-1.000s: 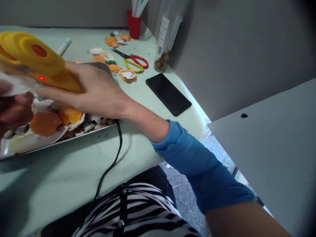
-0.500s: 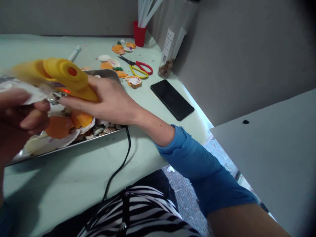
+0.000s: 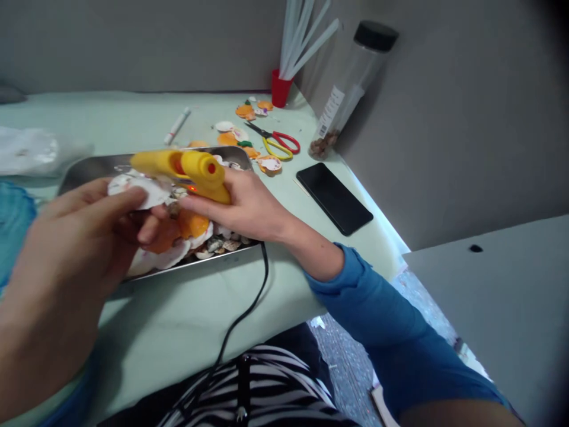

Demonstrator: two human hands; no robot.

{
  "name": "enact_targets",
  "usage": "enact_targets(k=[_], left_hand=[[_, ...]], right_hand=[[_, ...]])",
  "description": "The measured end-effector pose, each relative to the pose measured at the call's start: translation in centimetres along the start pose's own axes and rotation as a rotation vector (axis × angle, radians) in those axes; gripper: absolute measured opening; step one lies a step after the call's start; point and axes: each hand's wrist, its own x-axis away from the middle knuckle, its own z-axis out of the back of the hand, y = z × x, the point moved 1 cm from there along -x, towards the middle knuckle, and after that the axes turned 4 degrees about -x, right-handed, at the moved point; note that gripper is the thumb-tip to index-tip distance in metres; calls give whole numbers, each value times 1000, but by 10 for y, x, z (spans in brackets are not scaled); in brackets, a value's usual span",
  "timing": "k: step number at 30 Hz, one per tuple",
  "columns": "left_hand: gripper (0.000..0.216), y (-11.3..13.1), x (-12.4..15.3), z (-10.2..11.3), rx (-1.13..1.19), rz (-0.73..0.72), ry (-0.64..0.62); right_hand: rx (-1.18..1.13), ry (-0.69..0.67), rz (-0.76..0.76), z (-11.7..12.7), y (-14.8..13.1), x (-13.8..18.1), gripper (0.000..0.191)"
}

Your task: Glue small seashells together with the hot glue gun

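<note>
The left hand (image 3: 75,237), left of centre in the frame, pinches a white shell (image 3: 156,193) between thumb and fingers, the gap closed down to the shell's thickness. The right hand (image 3: 249,204), nearer the middle, is wrapped around the handle of a yellow glue gun (image 3: 195,169), its nozzle end pointing left above the shell; whether they touch cannot be told. A small red light glows on the gun, and any lettering there is unreadable.

At the left edge lie a blue ridged object (image 3: 15,219) and, above it, a clear plastic bag (image 3: 29,151). The metal tray (image 3: 89,169) sits beneath both hands, holding orange and pale shells. A black cord (image 3: 240,317) runs down from its right corner. Behind the tray is a marker (image 3: 178,126). Upper centre come painted shells (image 3: 227,138), then scissors (image 3: 281,142) with one red and one yellow handle, and a red cup (image 3: 281,89) of whitish sticks. Upper right, a black-lidded jar (image 3: 362,74) leans, its white label (image 3: 331,112) showing a barcode and print too small to read. Below it lies a dark-screened phone (image 3: 335,198).
</note>
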Motion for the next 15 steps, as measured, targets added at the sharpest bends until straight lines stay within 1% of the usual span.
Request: enact_targets(k=[2,4,6,7,9,10,11,13,14,15], left_hand=[[18,-1,-1,3,-63,-96,-15],[16,2,-2,3,-61,-95,-61],[7,6,-2,11,-93,-50,-43],[4,10,-1,19,-129,-37,-10],[7,17,3,40,-192,4,65],[9,21,5,52,-229,22,80],[10,24,7,63,-257,11,103],[6,30,12,78,-192,-125,231],[7,32,14,80,-91,-214,327],[8,32,16,79,30,-278,381]], right_hand=[[-42,17,15,0,1,1,29],[-95,4,4,-1,1,3,27],[-148,-2,-14,-2,1,4,26],[-173,-7,-25,-3,2,5,26],[-235,5,-53,-4,1,5,25],[-269,31,-58,-3,1,5,22],[-304,56,-72,-3,1,5,20],[-370,64,-123,-4,-1,4,18],[-392,88,-150,-4,-2,4,19],[-394,94,-177,-4,-3,4,19]])
